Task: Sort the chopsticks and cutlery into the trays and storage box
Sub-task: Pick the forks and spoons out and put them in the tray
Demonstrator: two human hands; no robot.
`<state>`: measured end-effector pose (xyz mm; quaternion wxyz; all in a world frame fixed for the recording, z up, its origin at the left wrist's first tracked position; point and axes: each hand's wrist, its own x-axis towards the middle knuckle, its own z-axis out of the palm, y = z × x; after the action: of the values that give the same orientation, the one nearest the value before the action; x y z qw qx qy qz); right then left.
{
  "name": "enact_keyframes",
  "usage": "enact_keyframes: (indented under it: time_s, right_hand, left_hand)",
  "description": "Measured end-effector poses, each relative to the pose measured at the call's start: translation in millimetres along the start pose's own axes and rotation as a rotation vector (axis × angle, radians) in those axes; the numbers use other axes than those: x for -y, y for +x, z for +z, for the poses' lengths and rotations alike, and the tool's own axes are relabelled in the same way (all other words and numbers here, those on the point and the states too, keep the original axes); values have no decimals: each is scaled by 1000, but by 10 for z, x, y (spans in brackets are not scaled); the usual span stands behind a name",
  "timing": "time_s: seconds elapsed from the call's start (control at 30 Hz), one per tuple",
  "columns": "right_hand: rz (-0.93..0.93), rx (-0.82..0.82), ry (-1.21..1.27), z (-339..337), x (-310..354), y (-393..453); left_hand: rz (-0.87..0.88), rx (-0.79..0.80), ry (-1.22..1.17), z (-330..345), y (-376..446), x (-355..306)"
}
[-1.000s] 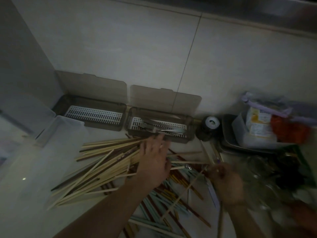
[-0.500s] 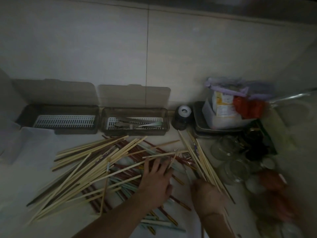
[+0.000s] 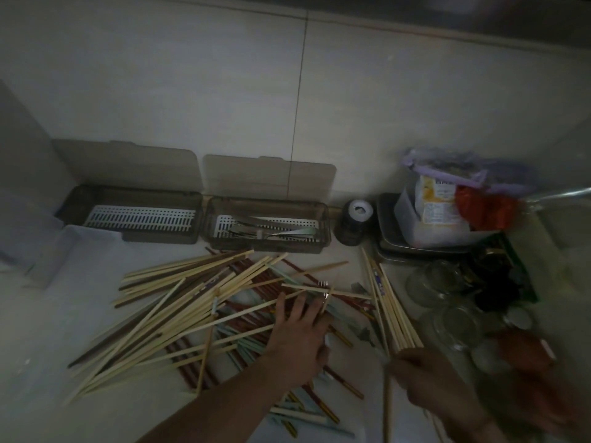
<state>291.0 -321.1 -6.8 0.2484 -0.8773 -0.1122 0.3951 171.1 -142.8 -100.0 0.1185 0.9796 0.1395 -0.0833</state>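
Head view: we see our right hand [image 3: 438, 382], lower right of the frame, gripping a bundle of pale chopsticks [image 3: 388, 310] whose long axis runs up toward the upper left. Our left hand [image 3: 299, 330] lies flat with fingers spread on the mixed pile [image 3: 192, 308] at center. The 2 trays sit above: the empty tray [image 3: 134, 215] upper left, the cutlery tray [image 3: 267, 225] nearer the bundle.
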Motion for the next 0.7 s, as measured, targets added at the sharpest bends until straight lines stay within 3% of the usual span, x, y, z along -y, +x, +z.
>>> enact_keyframes:
  time_s: [0.2, 0.27, 0.33, 0.5, 0.7]
  right_hand:
    - [-300, -329, -442, -401, 427, -328]
    - [-389, -483, -368, -479, 625, -347]
    - [-471, -571, -101, -517, 797, -208]
    - [-467, -265, 286, -326, 1251, 491]
    - [-492, -295, -68, 240, 1709, 1302]
  left_hand:
    - [3, -25, -40, 53, -6, -6]
    - [-12, -51, -54, 48, -6, -8]
    - [-24, -43, -66, 39, -9, -4]
    - [-5, 17, -77, 30, -33, 30]
    - [-47, -12, -137, -9, -22, -9]
